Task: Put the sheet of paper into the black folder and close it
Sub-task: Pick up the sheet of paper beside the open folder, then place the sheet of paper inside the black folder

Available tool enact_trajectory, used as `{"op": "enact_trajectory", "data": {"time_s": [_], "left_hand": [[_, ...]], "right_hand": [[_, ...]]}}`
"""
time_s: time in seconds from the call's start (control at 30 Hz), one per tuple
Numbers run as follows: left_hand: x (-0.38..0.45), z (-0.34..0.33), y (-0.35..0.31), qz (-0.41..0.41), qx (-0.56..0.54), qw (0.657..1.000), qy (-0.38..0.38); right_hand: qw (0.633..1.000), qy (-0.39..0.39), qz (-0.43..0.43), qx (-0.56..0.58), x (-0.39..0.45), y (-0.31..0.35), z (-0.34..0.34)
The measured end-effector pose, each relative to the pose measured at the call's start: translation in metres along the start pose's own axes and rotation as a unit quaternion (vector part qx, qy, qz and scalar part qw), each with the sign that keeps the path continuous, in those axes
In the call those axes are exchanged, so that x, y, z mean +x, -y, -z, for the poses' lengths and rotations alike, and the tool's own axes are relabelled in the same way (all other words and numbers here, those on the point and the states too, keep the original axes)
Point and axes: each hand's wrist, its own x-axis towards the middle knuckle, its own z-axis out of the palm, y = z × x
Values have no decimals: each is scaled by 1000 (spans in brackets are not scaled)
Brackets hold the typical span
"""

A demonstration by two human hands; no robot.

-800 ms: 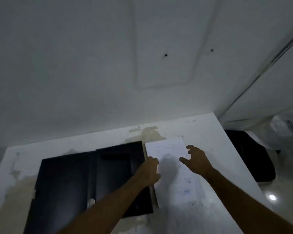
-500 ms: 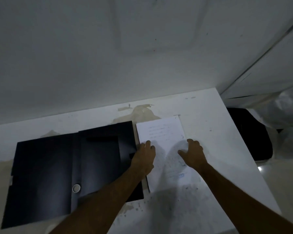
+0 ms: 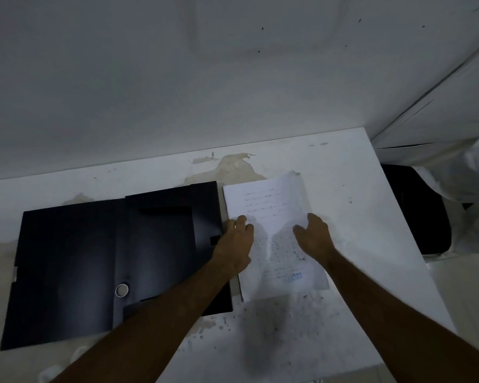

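Pressing sheet of paper [image 3: 271, 217] flat mid-frame, left hand [image 3: 237, 241] and right hand [image 3: 314, 234] spread, each grip unclosed; black folder [image 3: 108, 258] lies open alongside, ready.

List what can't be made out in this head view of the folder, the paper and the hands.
- Printed text on the sheet of paper: too small and dim to read.
- Paper under the left hand and right hand: covered, so their grip is unclear.
- Black folder near right corner: hidden by the left forearm.
- Dark object beside the table: too dark to identify.
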Motion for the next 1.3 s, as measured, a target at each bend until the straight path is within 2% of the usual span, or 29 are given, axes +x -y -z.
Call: {"op": "enact_trajectory", "data": {"time_s": [0.23, 0.3, 0.37, 0.47, 0.53, 0.6, 0.7, 0.77, 0.83, 0.97, 1.07, 1.13, 1.2, 1.3], "left_hand": [[-2, 6, 3, -13, -7, 1000, -18], [-6, 5, 7, -23, -74, 996, -39], [-14, 7, 10, -22, -199, 977, -77], [-34, 20, 18, 0, -391, 910, -139], [-49, 41, 25, 21, -521, 839, -154], [-66, 66, 38, 28, -642, 756, -126], [-94, 96, 67, 14, -764, 644, -39], [-112, 105, 93, 30, -794, 606, -39], [-130, 105, 124, 58, -799, 595, -65], [-175, 96, 203, 133, -770, 614, -108], [-207, 84, 269, 187, -748, 624, -130], [-228, 73, 309, 220, -740, 622, -133], [-247, 62, 342, 240, -738, 618, -124], [-263, 47, 375, 260, -724, 633, -90]], "right_hand": [[989, 7, 151, -1, -40, 13, 5], [983, -6, 183, -5, -50, 23, 10], [981, -14, 195, 21, -57, 35, 20], [978, -20, 189, 87, -63, 55, 47], [975, -5, 179, 130, -67, 72, 64], [972, 25, 168, 164, -75, 92, 73], [960, 77, 148, 225, -85, 125, 60], [952, 110, 144, 246, -93, 144, 35], [947, 141, 149, 248, -102, 161, 2], [948, 184, 156, 206, -115, 181, -71], [977, 105, 180, 50, -114, 175, -113], [980, 53, 176, -75, -110, 162, -131], [978, 68, 143, -136, -110, 150, -145], [974, 103, 119, -163, -108, 137, -165]]}}
